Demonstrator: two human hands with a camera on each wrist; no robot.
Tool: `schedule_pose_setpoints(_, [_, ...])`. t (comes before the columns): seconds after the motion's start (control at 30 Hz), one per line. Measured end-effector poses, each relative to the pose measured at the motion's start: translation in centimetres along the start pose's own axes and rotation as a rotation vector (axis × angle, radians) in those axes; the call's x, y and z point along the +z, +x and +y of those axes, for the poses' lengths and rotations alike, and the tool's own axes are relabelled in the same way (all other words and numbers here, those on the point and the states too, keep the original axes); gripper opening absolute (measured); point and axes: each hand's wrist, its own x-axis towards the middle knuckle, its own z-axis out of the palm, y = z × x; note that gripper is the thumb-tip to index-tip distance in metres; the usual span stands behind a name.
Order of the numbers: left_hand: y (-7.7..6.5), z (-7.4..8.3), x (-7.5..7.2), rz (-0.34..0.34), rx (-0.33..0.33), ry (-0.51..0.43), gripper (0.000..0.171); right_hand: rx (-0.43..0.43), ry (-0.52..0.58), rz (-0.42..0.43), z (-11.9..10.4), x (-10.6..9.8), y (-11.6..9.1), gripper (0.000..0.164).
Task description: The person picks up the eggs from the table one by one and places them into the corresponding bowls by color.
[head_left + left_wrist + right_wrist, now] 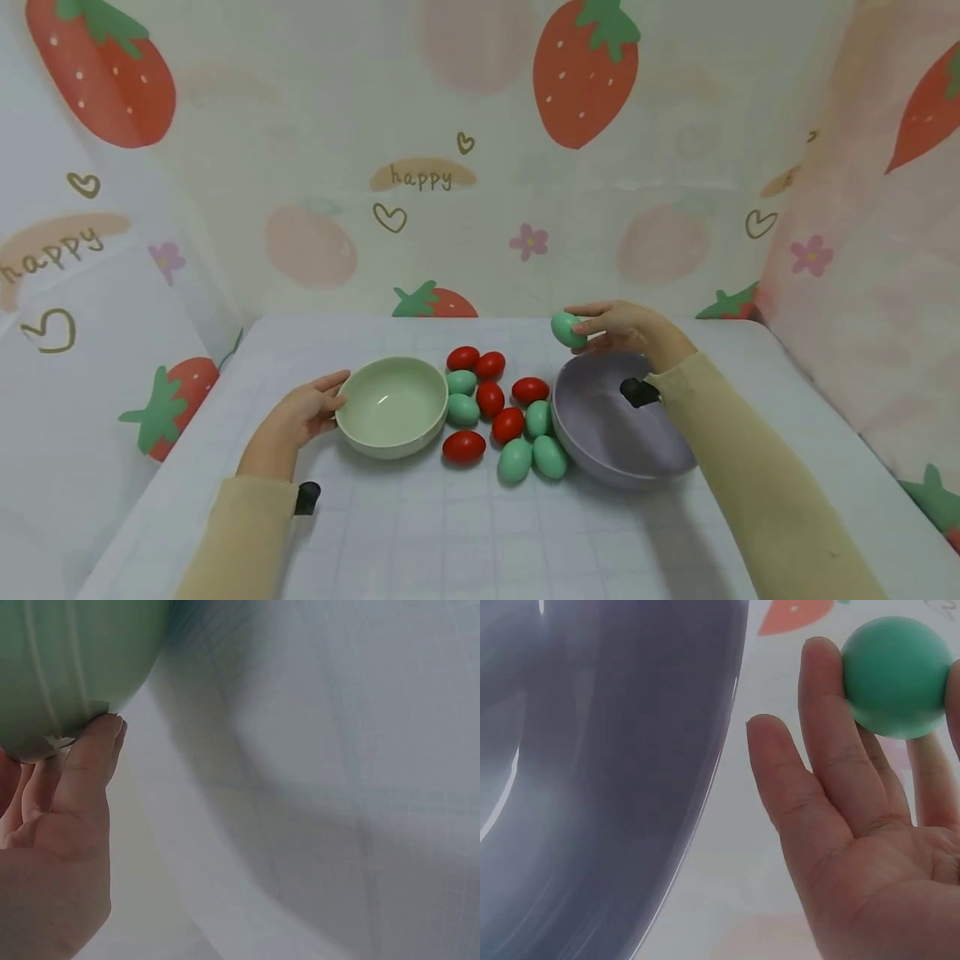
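My right hand pinches a green egg between thumb and fingers, above the far rim of the large purple bowl. In the right wrist view, the egg sits at the fingertips, beside the bowl's curved wall. My left hand touches the left side of a smaller pale green bowl with extended fingers. The left wrist view has those fingers against the bowl's outer wall. Between the bowls lie several red eggs and several green eggs.
A white checked cloth covers the table. Strawberry-printed sheets hang behind it and along both sides. Both bowls stand close to the loose eggs, and some green eggs lie right next to the purple bowl.
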Motion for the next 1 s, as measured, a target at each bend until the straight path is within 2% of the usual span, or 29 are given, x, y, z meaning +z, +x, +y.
schedule_pose_setpoints(0.2, [-0.3, -0.6, -0.2, -0.009, -0.009, 0.011, 0.061, 0.018, 0.033, -0.023, 0.4, 0.9, -0.2, 0.059])
schedule_pose_setpoints(0.5, [-0.2, -0.1, 0.2, 0.008, -0.029, 0.002, 0.059, 0.034, 0.122, -0.033, 0.3, 1.6, 0.0, 0.061])
schedule_pose_setpoints(0.67, [-0.2, 0.1, 0.2, 0.02, -0.038, 0.016, 0.058, 0.02, 0.156, -0.047, 0.0, 2.1, -0.1, 0.061])
schedule_pose_setpoints(1.0, [-0.2, 0.1, 0.3, 0.045, -0.053, -0.012, 0.058, 0.0, 0.224, -0.048, -0.4, 2.9, -0.4, 0.06])
